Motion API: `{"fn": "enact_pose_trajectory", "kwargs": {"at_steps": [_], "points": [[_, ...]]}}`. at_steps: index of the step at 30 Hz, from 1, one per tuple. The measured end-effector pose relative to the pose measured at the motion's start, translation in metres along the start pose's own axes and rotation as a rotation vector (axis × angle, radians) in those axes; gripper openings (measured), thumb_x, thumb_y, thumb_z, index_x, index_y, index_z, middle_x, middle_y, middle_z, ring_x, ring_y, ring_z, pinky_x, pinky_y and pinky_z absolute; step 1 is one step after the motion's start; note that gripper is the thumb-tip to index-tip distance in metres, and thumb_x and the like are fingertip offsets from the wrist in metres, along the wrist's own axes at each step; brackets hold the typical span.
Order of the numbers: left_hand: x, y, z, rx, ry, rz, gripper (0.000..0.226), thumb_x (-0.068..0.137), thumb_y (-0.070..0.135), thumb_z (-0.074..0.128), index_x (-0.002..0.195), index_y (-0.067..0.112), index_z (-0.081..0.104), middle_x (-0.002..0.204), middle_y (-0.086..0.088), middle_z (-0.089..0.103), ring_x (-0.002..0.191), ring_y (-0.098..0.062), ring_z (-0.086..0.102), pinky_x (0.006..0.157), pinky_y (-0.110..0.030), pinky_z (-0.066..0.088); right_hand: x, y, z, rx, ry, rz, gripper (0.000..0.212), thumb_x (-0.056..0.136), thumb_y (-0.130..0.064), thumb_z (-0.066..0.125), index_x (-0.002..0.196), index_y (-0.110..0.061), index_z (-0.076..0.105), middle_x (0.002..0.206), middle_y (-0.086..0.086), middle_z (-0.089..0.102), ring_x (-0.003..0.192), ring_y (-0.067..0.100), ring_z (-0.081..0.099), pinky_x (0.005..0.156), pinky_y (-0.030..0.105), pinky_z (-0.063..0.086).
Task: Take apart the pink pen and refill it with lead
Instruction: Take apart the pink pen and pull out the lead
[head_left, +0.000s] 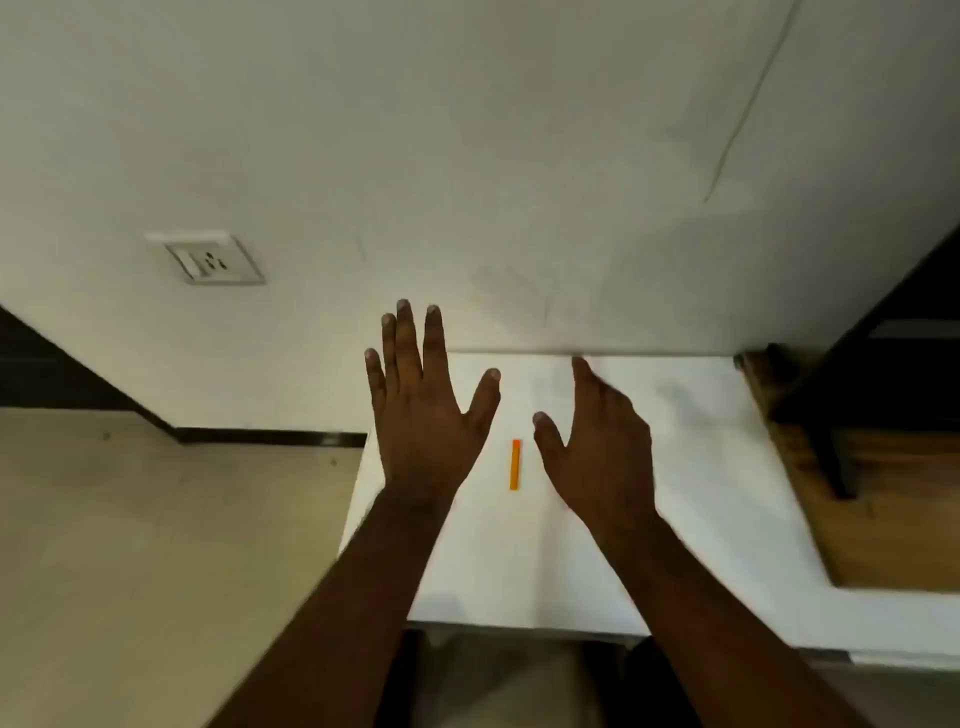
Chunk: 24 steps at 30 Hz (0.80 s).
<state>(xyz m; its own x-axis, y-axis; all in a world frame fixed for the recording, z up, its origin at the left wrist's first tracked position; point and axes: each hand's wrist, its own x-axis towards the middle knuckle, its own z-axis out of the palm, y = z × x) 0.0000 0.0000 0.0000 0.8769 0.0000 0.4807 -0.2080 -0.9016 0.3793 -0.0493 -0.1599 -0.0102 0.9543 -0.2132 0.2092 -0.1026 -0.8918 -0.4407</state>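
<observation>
Two bare hands are held out above a white table (701, 467), backs toward the camera, and neither one holds anything. The left hand (423, 410) has its fingers straight and spread apart, the thumb angled out to the side, with the fingertips reaching past the table's far edge in front of the pale wall (467, 130). The right hand (597, 447) is turned slightly on its side, its fingers loosely extended and close together, the thumb standing apart from them; motion blur softens its outline. Between the two hands, touching neither, a small orange stick-shaped case (515, 464) lies flat on the table, its long side running away from the camera. No pink pen can be made out anywhere in view. A wall socket (212, 258) sits on the wall to the left, above a dark skirting strip (270, 435) and a beige floor (156, 545). To the right of the white table lies a brown wooden surface (893, 519), and a dark frame (831, 415) stands over it.
</observation>
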Motion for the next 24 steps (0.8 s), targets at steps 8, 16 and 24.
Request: {"fn": "enact_pose_trajectory", "kwargs": {"at_steps": [8,16,24], "points": [[-0.055,-0.031,0.071,-0.297,-0.310,-0.401,0.065,0.090,0.047,0.064,0.147,0.021,0.044,0.155,0.002,0.042,0.145,-0.017,0.035,0.120,-0.041,0.028,0.000,0.050,0.079,0.028,-0.337,0.297,0.044,0.095,-0.032,0.064,0.135,-0.018,0.052,0.123,0.006,0.064,0.111,0.030,0.065,0.090,0.041,0.054],[-0.037,-0.025,0.098,-0.500,-0.507,-0.492,0.045,0.086,0.053,0.065,0.124,0.030,0.063,0.118,0.021,0.063,0.102,0.002,0.061,0.083,-0.013,0.041,0.026,0.058,0.112,-0.114,-0.403,0.356,0.023,0.097,-0.023,0.060,0.119,-0.017,0.057,0.112,0.005,0.069,0.102,0.028,0.068,0.079,0.030,0.047],[-0.021,-0.027,0.102,-0.818,-0.487,-0.713,0.022,0.087,0.045,0.069,0.093,0.025,0.076,0.086,0.009,0.076,0.067,-0.006,0.071,0.065,-0.027,0.057,0.022,0.037,0.090,0.459,-0.310,0.372,0.029,0.085,-0.030,0.082,0.101,-0.039,0.060,0.074,-0.021,0.070,0.069,0.003,0.070,0.075,0.033,0.062]]}}
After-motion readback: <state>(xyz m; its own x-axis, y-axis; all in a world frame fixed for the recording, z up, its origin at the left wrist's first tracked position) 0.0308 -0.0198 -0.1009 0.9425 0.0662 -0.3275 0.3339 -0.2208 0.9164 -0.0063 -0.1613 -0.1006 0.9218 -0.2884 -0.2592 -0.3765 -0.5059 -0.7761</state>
